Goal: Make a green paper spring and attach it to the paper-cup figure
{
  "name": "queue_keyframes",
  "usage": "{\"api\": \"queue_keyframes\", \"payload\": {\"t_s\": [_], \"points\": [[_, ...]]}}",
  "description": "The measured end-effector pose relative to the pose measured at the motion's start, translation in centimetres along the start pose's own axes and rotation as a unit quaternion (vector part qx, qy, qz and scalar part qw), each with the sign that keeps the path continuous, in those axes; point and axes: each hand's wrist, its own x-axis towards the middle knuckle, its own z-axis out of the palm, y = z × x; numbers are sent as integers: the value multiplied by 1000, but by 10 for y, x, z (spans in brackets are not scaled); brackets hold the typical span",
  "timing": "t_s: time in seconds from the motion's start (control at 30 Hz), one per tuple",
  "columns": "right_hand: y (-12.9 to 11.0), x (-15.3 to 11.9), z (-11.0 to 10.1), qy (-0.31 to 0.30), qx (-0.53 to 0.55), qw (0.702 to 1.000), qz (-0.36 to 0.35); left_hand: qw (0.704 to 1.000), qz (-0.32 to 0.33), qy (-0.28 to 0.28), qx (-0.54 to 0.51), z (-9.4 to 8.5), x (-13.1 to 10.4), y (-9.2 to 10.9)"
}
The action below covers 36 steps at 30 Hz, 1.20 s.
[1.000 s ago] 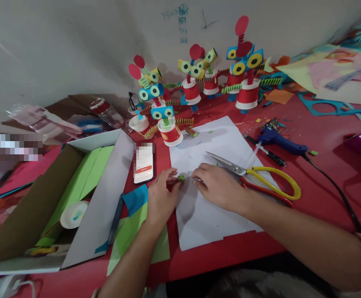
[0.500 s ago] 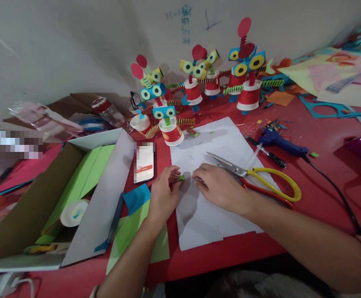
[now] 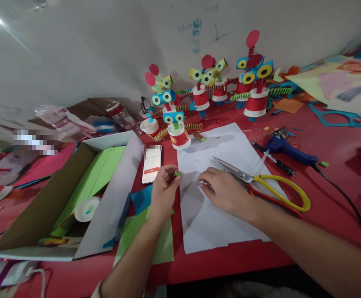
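Note:
My left hand (image 3: 165, 186) holds a small green folded paper spring (image 3: 178, 174) between thumb and fingers, just left of the white paper sheet (image 3: 205, 223). Over the sheet, my right hand (image 3: 219, 185) is curled with its thumb and fingertips close together; whatever they pinch is too small to make out. Large scissors with yellow and red handles (image 3: 284, 186) lie beside my right hand, blades pointing left. Behind the hands, a paper-cup figure (image 3: 180, 136) with blue eyes and folded arms stands at the sheet's back left corner.
Several more cup figures (image 3: 256, 101) stand along the wall. A blue glue gun (image 3: 292, 150) lies at right with its cord. At left are a phone (image 3: 151, 164), green paper (image 3: 164, 242) and an open cardboard box (image 3: 108, 198) holding green sheets and a cup.
The view has shifted slightly, so the scene sits further right. The green spring in my left hand shows more clearly, and my hands are slightly farther apart.

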Motion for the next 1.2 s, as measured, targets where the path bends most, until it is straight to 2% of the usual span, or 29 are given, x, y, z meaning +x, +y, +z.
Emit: {"api": "queue_keyframes", "payload": {"t_s": [0.07, 0.13, 0.2, 0.3, 0.37, 0.5, 0.73, 0.93, 1.2], "points": [[-1, 0, 0, 27, 37, 999, -1, 986, -89, -22, -139, -3, 0, 10], [-2, 0, -2, 60, 87, 994, 2, 952, -183, -36, -243, -6, -1, 23], [-4, -1, -4, 82, 154, 985, 10, 918, -247, -32, -307, -4, -2, 35], [-4, 0, -6, 96, 275, 956, 14, 882, -291, -15, -371, 7, -1, 46], [-3, 1, -7, 115, 336, 935, 13, 857, -314, -23, -407, 20, 0, 49], [-1, 3, -11, 155, 364, 919, 13, 821, -347, -56, -450, 40, 2, 50], [-6, 1, -13, 122, 355, 926, 40, 812, -374, -57, -444, 42, 2, 45], [-6, 0, -13, 138, 363, 919, 71, 816, -325, -98, -469, 44, -3, 37], [-3, 1, -10, 147, 443, 882, 68, 831, -264, -67, -484, 43, -3, 36]]}}
